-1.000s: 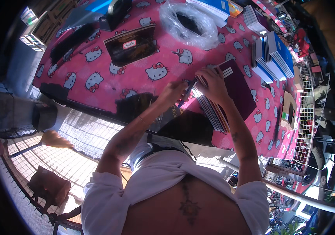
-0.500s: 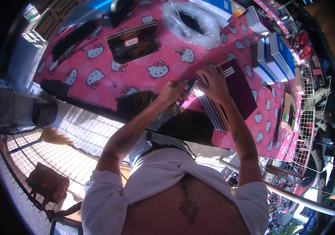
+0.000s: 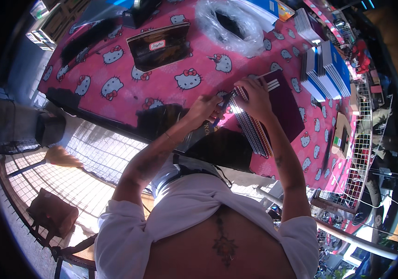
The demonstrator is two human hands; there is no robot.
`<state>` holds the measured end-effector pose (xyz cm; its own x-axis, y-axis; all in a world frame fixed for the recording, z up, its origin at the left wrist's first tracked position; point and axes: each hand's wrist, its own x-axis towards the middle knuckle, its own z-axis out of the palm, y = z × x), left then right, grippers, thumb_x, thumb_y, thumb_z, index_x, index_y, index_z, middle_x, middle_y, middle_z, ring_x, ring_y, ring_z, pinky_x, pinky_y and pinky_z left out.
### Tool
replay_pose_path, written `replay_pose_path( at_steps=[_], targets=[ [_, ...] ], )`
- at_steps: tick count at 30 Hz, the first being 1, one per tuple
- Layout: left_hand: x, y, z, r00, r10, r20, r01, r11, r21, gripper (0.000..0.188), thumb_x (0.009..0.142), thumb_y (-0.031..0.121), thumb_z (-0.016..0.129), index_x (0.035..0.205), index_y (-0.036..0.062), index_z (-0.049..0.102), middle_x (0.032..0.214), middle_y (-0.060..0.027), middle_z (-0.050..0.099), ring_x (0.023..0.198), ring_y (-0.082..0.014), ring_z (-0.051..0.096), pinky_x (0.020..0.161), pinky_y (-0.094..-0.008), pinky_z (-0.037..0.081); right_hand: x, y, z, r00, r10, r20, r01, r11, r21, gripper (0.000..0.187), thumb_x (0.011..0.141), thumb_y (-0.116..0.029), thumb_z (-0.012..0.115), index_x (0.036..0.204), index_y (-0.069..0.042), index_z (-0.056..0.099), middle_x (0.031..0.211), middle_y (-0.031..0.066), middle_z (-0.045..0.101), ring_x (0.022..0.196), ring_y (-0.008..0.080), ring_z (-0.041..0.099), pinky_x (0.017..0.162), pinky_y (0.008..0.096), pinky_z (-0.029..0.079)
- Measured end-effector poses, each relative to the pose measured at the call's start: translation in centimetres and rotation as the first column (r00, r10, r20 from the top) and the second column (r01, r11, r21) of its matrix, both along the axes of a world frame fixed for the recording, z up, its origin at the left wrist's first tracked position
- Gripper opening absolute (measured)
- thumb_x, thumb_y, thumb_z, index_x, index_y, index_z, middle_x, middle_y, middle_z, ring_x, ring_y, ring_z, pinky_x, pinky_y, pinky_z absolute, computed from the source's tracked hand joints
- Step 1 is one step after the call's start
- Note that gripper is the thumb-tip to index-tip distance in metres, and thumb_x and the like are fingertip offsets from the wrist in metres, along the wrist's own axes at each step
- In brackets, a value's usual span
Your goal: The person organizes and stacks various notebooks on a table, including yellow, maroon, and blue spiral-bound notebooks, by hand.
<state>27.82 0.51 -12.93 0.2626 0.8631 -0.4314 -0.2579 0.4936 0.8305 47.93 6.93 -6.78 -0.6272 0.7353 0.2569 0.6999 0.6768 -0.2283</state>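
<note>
A stack of spiral-bound notebooks [image 3: 284,107] with dark purple covers lies on the table before me, its coil edges toward my left. My right hand [image 3: 256,98] grips the upper coil corner of the stack, fingers curled over it. Closed in my left hand [image 3: 203,109] is a plier-like hand tool [image 3: 216,122] with a blue handle. Its dark tip meets the coil end beside my right fingers; the exact contact is too small to make out.
A pink cartoon-cat tablecloth [image 3: 161,95] covers the table. Further off lie a dark pouch [image 3: 159,53] and a roll of clear plastic [image 3: 253,39]. Blue-covered notebooks [image 3: 327,69] stand in stacks at right, near a cardboard piece [image 3: 342,135]. A broom [image 3: 62,157] lies left below.
Both hands keep almost the same place on the notebook stack and the tool. The view has shifted very slightly.
</note>
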Motion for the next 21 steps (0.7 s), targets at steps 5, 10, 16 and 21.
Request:
replay_pose_path(
  at_steps=[5,10,16,21],
  targets=[
    [0.2,0.4,-1.1,0.914,0.096,-0.395,0.081,0.909,0.409,0.033,0.097,0.03,0.051,0.099,-0.0002,0.063,0.083,-0.0083,0.067,0.072,-0.0176,0.067,0.064,-0.034,0.054,0.0,0.0,-0.1,1.0,0.01,0.0,-0.01,1.0,-0.007,0.037,0.075,-0.021,0.072,0.11,-0.015,0.059,0.108,0.002,0.06,0.113,0.0236,0.055,0.11,0.052,0.025],
    [-0.2,0.5,-1.5,0.906,0.078,-0.415,0.097,0.918,0.385,0.031,0.097,0.03,0.052,0.097,0.0012,0.064,0.085,-0.0087,0.067,0.072,-0.0187,0.066,0.063,-0.0331,0.052,0.0,0.1,0.0,1.0,0.017,-0.017,-0.017,1.0,0.008,0.036,0.075,-0.02,0.071,0.109,-0.015,0.059,0.107,0.0027,0.06,0.113,0.0237,0.055,0.11,0.0508,0.025],
    [-0.4,0.0,-0.4,0.997,-0.012,0.083,0.017,0.998,-0.062,0.031,0.096,0.031,0.052,0.097,0.0019,0.064,0.083,-0.0088,0.068,0.064,-0.0183,0.064,0.063,-0.0329,0.051,0.1,0.1,0.0,1.0,0.026,0.002,-0.026,1.0,-0.005,0.036,0.075,-0.02,0.07,0.11,-0.015,0.059,0.107,0.0038,0.06,0.114,0.0239,0.055,0.111,0.0499,0.025],
    [-0.2,0.2,-1.2,0.929,-0.014,-0.371,0.103,0.97,0.22,0.033,0.096,0.032,0.052,0.101,0.0014,0.063,0.074,-0.0077,0.067,0.062,-0.0191,0.063,0.061,-0.0341,0.05,-0.2,0.0,0.0,1.0,0.02,0.003,-0.02,1.0,0.011,0.036,0.075,-0.02,0.069,0.11,-0.015,0.059,0.107,0.0035,0.06,0.113,0.0241,0.054,0.11,0.0499,0.025]
  ],
)
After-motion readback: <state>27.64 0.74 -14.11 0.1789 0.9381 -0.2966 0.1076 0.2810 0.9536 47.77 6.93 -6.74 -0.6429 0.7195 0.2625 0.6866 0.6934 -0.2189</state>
